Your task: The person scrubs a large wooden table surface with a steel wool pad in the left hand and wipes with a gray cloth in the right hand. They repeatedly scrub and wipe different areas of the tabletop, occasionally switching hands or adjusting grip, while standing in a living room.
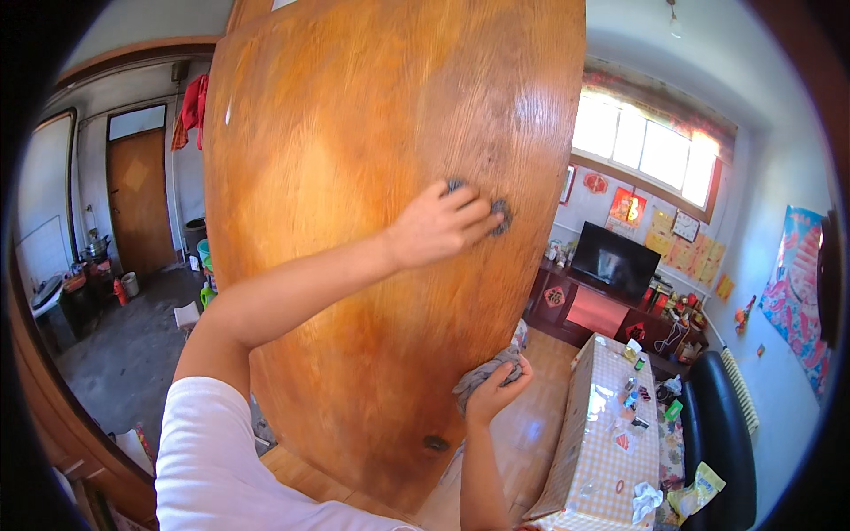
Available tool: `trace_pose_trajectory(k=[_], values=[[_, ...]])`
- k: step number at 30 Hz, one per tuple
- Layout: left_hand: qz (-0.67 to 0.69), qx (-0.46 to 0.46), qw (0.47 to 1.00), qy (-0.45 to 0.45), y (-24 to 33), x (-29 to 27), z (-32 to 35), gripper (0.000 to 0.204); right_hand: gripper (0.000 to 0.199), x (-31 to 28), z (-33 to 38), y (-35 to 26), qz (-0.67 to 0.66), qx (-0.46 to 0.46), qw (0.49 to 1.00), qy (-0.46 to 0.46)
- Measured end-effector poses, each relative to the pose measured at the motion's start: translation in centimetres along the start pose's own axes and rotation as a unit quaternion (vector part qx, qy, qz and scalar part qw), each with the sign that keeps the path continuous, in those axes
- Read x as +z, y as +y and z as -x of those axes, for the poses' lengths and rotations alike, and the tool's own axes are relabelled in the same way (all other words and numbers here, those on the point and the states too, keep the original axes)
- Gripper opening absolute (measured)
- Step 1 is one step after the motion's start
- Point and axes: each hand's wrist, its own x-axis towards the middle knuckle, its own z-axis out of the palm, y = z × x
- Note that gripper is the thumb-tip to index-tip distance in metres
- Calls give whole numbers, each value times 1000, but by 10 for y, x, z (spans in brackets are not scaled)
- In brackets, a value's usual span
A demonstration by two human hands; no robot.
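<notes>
Head view: a tall wooden door [381,186] stands upright right in front of the person, filling the middle of the scene. Its varnished face runs from bright orange-brown on the left to duller, greyish brown around the upper right, with a dark patch low down and a glare near the far right edge. The left hand [443,228] is up on that right half, fingers bent around a dark scouring pad [501,218] that sits against the wood. Lower and nearer, the right hand [491,398] is curled around a bunched grey cloth [482,370] beside the door's right edge; whether the cloth touches the wood I can't tell. The two hands are well apart.

To the right I see a living room: a worktop [595,434] under a checked cover carrying small items, a black sofa [719,425] along its right side, and, farther off, a television [614,261] on a dark red cabinet [542,310] below a bright window [645,150]. On the left, a grey floor [115,332] runs back to a brown door [140,195].

As for edges, the door's right one is clear of the furniture, with a strip of tiled floor [531,425] between it and the worktop. Past its left edge the grey floor lies open, with household things crowded along the far left wall.
</notes>
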Motion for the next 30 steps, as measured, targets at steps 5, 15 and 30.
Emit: trace_pose_trajectory(k=[5,15,30], values=[[-105,-192,971,94,-101,9,-77,41,58,-9,6,-5,-17,-103,992,-64],[33,6,999,1,38,5,52,46,76,-13,19,8,53,-139,987,-65],[32,-117,992,46,29,-10,27,31,73,-16,22,9,87,-189,973,-104]])
